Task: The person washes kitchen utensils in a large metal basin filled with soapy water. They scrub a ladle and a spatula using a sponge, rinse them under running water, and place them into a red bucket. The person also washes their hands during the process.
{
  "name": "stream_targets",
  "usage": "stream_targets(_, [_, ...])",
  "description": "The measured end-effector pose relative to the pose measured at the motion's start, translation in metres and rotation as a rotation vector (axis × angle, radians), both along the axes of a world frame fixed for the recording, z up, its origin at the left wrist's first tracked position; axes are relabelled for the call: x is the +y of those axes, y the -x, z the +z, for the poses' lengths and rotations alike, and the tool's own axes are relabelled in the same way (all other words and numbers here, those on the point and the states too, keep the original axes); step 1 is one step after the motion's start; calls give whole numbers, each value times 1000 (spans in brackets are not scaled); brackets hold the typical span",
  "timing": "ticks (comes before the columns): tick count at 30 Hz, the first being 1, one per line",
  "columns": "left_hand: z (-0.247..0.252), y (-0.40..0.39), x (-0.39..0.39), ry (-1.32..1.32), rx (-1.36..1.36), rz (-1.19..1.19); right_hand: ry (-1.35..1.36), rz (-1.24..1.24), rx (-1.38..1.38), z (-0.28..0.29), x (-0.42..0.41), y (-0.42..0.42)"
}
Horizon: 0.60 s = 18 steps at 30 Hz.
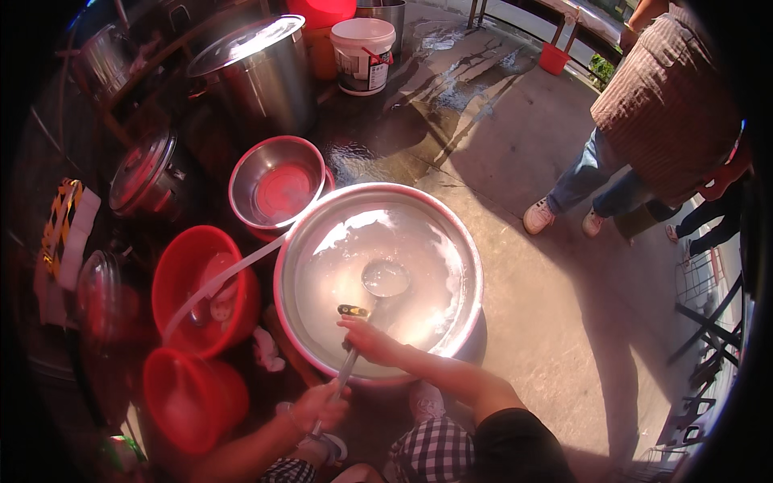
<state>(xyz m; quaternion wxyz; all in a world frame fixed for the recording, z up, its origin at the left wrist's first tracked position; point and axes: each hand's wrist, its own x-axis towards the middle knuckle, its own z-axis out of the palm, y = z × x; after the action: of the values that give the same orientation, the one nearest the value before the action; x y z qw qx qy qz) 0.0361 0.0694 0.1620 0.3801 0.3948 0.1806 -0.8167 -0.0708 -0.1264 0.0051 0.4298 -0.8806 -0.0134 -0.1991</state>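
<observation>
A large round metal pot holding pale, steaming liquid stands before me. In it lies the round bowl of a metal ladle, near the middle. Its long handle slants down towards me. My left hand grips the lower part of the handle, outside the pot's rim. Further up, over the near side of the pot, my right hand is closed around the handle. A small black and yellow object shows just beyond the right fingers; I cannot tell what it is.
Left of the pot are a steel basin, a red plastic tub and a red bucket; a pale hose crosses the tub. A tall lidded stockpot and white bucket stand behind. At right, a person stands on the concrete.
</observation>
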Motion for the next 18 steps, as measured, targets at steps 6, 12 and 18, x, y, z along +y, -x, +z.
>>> stream_targets(6, [-10, -10, -13, -12, 33, 40, 63, 109, -143, 90, 32, 1])
stream_targets(12, [-24, -7, -18, -7, -9, 15, 186, 93, 225, 23, -18, -25])
stream_targets(18, [9, -16, -8, 22, -312, -20, -22, -143, 352, -35, -57, -37])
